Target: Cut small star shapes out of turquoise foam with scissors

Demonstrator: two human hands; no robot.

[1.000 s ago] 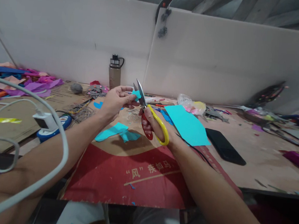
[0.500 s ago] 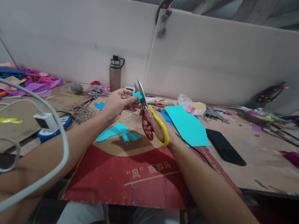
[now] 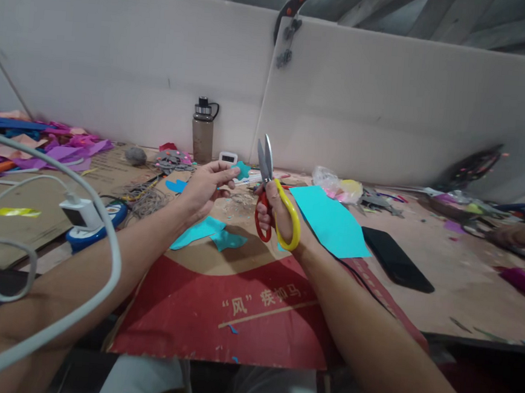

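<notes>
Between its thumb and fingers, my left hand [image 3: 209, 186] pinches a small turquoise cut-out piece [image 3: 242, 170] above the table. My right hand [image 3: 276, 213] is closed round the handles of a pair of scissors [image 3: 279, 204], one handle red and one yellow. The blades point up, slightly parted, and stand to the right of the piece without touching it. Turquoise scraps [image 3: 200, 233] lie on the cardboard below my hands. A larger turquoise sheet [image 3: 333, 223] rests to the right of the scissors. A blue cut-out [image 3: 175, 186] lies left of my left hand, partly hidden by it.
A black phone [image 3: 396, 260] lies on the right. Behind stand a bottle [image 3: 202, 134] and a small white device [image 3: 228, 158]. A white cable [image 3: 114, 263] loops across the left front, near a charger [image 3: 80, 213]. Another person's hand [image 3: 516, 234] shows at the right edge.
The scissors have moved right and more upright, away from the turquoise piece, which my left hand still holds. Another person's hand has appeared at the right edge.
</notes>
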